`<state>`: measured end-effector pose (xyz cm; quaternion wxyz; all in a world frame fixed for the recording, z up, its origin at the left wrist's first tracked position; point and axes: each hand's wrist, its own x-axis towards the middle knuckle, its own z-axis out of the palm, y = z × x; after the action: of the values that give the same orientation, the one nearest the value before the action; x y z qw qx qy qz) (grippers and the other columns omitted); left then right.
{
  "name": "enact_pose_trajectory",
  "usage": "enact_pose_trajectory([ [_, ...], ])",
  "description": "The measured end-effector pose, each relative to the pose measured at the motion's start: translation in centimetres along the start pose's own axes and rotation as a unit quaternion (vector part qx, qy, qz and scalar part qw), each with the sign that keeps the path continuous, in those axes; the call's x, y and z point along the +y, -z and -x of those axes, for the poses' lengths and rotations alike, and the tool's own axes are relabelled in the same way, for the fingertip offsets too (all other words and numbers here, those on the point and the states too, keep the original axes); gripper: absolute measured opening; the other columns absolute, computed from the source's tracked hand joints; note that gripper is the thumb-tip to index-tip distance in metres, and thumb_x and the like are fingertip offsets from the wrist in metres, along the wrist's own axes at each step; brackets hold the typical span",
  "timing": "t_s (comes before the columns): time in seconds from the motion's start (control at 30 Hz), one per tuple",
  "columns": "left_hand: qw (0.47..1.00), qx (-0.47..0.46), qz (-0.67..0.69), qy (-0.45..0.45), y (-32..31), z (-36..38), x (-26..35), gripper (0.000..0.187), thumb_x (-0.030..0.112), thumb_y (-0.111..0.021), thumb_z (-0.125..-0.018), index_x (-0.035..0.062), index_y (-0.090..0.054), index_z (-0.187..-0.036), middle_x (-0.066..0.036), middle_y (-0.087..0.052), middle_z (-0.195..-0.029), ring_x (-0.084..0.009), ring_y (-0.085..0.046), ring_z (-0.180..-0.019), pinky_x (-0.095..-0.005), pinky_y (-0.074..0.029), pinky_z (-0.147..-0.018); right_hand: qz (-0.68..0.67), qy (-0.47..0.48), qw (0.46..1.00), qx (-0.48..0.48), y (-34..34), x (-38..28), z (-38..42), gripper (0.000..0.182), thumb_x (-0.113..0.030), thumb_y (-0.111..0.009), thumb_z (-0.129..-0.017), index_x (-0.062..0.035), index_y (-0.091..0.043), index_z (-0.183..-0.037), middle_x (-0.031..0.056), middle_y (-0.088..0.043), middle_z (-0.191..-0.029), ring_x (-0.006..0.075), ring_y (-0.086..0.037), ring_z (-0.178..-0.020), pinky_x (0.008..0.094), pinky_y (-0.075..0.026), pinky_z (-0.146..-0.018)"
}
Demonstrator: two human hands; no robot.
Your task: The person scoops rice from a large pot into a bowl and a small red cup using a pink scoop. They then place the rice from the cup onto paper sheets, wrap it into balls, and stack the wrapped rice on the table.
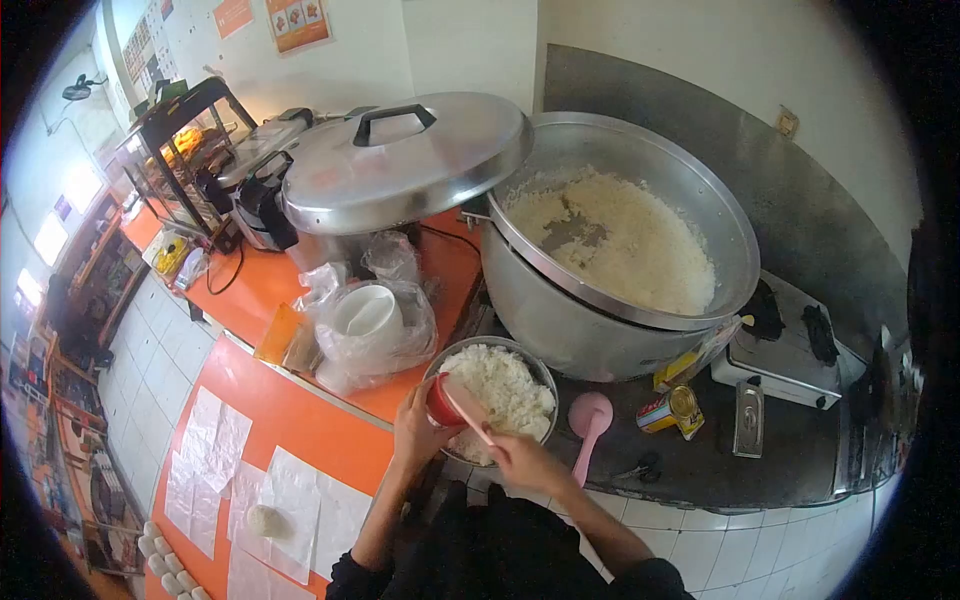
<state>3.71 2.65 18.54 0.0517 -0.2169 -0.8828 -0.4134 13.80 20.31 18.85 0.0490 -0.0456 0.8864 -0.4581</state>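
Made out no legible writing anywhere: orange posters [298, 22] on the wall too small and blurred to read, label on the small can [672, 409] beside the big pot unreadable as well. Saw the left hand [418, 432] raised from below, forearm angled up from a dark sleeve, fingers curled shut around a small red cup [441, 404] held at the near rim of a metal bowl [537, 374] heaped with white rice [508, 392]. Saw the right hand [528, 462] just beside it, wrist bent inward, fingers closed on the handle of a pink paddle [468, 410], its flat end lying across the mouth of the cup. Found the bowl on the dark counter, touching or nearly touching the front of a very large steel pot [590, 330] partly filled with cooked rice, its lid [400, 160] propped to the left. Noted a second pink scoop [590, 418] resting just right of the bowl, a white bowl in a plastic bag [368, 318] to the left, and sheets of white paper [265, 495] spread on the orange counter [300, 415], one bearing a small rice mound [268, 520].
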Motion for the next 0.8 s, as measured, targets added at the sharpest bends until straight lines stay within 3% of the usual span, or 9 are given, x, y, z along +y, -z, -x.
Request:
enact_pose_trajectory([
  [0.07,0.998,0.024,0.002,-0.049,-0.2,0.1,-0.4,0.086,0.025,-0.085,-0.051,0.0014,-0.046,-0.124,-0.018,-0.053,-0.116,-0.0326,-0.052,-0.107,-0.0407,-0.043,-0.09,-0.039,0.008,0.999,-0.004,2.5,0.8,0.1,0.028,-0.014,-0.05,-0.088,0.0024,-0.057,-0.109,0.0249,-0.059,-0.077,0.0322,-0.06,-0.065,0.0368,-0.047,-0.061],
  [0.2,0.999,0.039,-0.017,-0.017,-0.4,0.6,0.6,0.087,0.029,-0.085,-0.05,0.0019,-0.045,-0.123,-0.017,-0.048,-0.117,-0.0346,-0.049,-0.108,-0.041,-0.043,-0.09,-0.13,-0.088,0.982,0.105,2.3,-0.7,1.8,0.028,-0.019,-0.048,-0.091,0.001,-0.059,-0.108,0.0216,-0.059,-0.071,0.0202,-0.055,-0.056,0.0334,-0.044,-0.056],
  [0.3,0.999,0.038,0.0,-0.023,-0.9,1.0,0.5,0.089,0.029,-0.086,-0.049,0.0022,-0.045,-0.123,-0.017,-0.047,-0.118,-0.0345,-0.049,-0.108,-0.0418,-0.043,-0.09,-0.076,-0.033,0.993,0.086,0.1,-1.3,-0.3,0.027,-0.017,-0.048,-0.09,0.0006,-0.059,-0.107,0.0233,-0.057,-0.068,0.0262,-0.058,-0.057,0.0353,-0.045,-0.056],
  [0.33,0.999,0.04,0.004,-0.022,-1.3,1.0,-0.3,0.089,0.03,-0.086,-0.048,0.0025,-0.045,-0.123,-0.017,-0.047,-0.117,-0.0343,-0.049,-0.109,-0.0421,-0.043,-0.09,-0.002,0.002,0.996,0.092,-1.4,-0.4,-1.1,0.026,-0.014,-0.049,-0.088,0.0003,-0.06,-0.106,0.0241,-0.057,-0.068,0.0349,-0.058,-0.06,0.0376,-0.045,-0.057],
  [0.43,0.999,0.034,-0.007,-0.019,-1.1,1.3,-0.5,0.088,0.03,-0.087,-0.048,0.002,-0.045,-0.12,-0.018,-0.047,-0.117,-0.0336,-0.049,-0.109,-0.042,-0.043,-0.089,0.066,0.001,0.995,0.076,-2.3,-1.8,-0.4,0.024,-0.011,-0.05,-0.086,0.0005,-0.06,-0.104,0.0232,-0.059,-0.074,0.0409,-0.057,-0.068,0.0391,-0.046,-0.06],
  [0.53,0.997,0.034,0.068,0.024,-1.2,1.7,0.1,0.088,0.029,-0.087,-0.047,0.0011,-0.043,-0.118,-0.019,-0.047,-0.117,-0.0323,-0.049,-0.109,-0.0411,-0.043,-0.089,0.011,0.14,0.989,0.057,-1.2,1.9,-0.9,0.025,-0.013,-0.052,-0.087,-0.0007,-0.06,-0.107,0.0225,-0.06,-0.076,0.0341,-0.06,-0.066,0.0368,-0.046,-0.06],
  [0.67,0.992,0.107,0.073,0.01,-2.1,2.5,0.2,0.093,0.027,-0.088,-0.047,0.0002,-0.036,-0.118,-0.02,-0.046,-0.116,-0.0321,-0.049,-0.108,-0.0406,-0.043,-0.089,-0.122,0.087,0.988,0.026,3.6,1.9,0.2,0.029,-0.015,-0.054,-0.088,-0.001,-0.058,-0.113,0.0201,-0.061,-0.076,0.0185,-0.057,-0.063,0.0314,-0.046,-0.063],
  [0.77,0.985,0.152,0.077,-0.037,-3.4,2.9,-0.9,0.096,0.025,-0.088,-0.047,0.0005,-0.031,-0.12,-0.02,-0.045,-0.115,-0.0344,-0.049,-0.107,-0.0417,-0.042,-0.09,-0.107,0.003,0.989,0.101,3.6,-0.4,0.2,0.029,-0.013,-0.053,-0.087,-0.0003,-0.057,-0.113,0.02,-0.062,-0.08,0.0222,-0.06,-0.067,0.0315,-0.047,-0.065],
  [0.8,0.983,0.163,0.076,-0.038,-3.5,2.9,-0.6,0.096,0.024,-0.088,-0.047,0.0007,-0.03,-0.12,-0.02,-0.044,-0.116,-0.035,-0.049,-0.107,-0.0419,-0.041,-0.09,-0.066,0.04,0.991,0.105,2.4,-0.2,0.1,0.03,-0.014,-0.054,-0.087,-0.001,-0.057,-0.115,0.0202,-0.062,-0.086,0.026,-0.061,-0.073,0.0327,-0.048,-0.068],
])
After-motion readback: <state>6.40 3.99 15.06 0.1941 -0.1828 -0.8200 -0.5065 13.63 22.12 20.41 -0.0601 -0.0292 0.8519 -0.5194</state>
